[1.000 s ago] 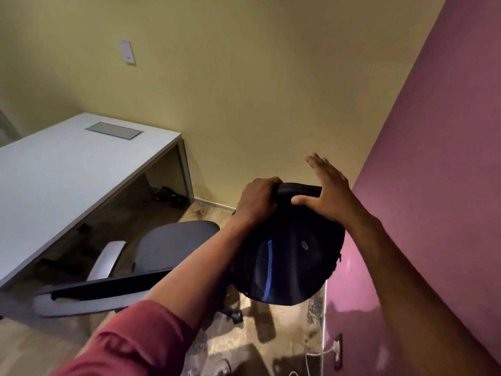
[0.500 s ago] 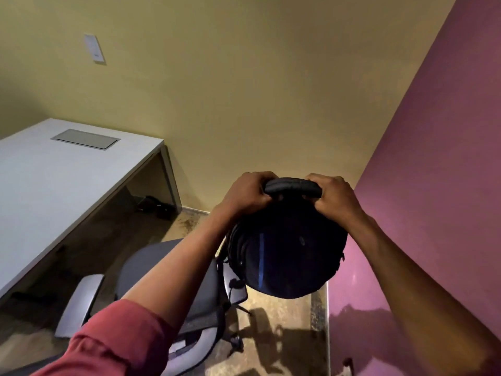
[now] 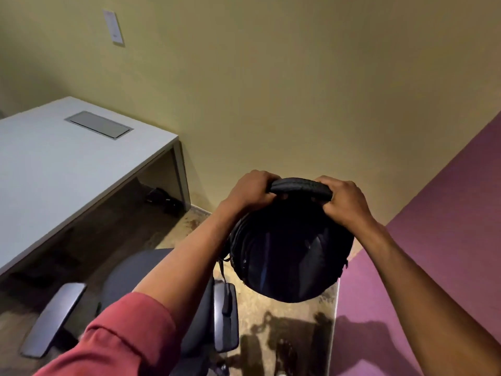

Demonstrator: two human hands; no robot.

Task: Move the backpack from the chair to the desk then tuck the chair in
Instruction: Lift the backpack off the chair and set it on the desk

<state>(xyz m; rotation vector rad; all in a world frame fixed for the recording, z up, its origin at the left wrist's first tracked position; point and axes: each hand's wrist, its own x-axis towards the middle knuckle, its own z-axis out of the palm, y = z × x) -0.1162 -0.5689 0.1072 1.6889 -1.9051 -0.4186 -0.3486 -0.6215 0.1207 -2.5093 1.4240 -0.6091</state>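
A black backpack [image 3: 290, 253] hangs in the air in front of me, seen from its top. My left hand [image 3: 250, 189] is shut on the left end of its padded top handle [image 3: 301, 187]. My right hand [image 3: 345, 198] grips the right end. The bag hangs above the floor, right of the grey office chair [image 3: 130, 278], whose seat is bare. The white desk [image 3: 48, 164] stands to the left, its top bare apart from a grey cable hatch [image 3: 99, 124].
A purple wall [image 3: 433, 240] runs close along the right. A yellow wall [image 3: 271, 90] with a white wall plate [image 3: 113, 27] stands ahead. Dark items [image 3: 162, 199] lie on the floor under the desk's far end. The chair's armrests [image 3: 54, 318] jut out below.
My right hand went from flat on the bag to closed around the handle. The backpack is a little higher and the view has swung toward the desk.
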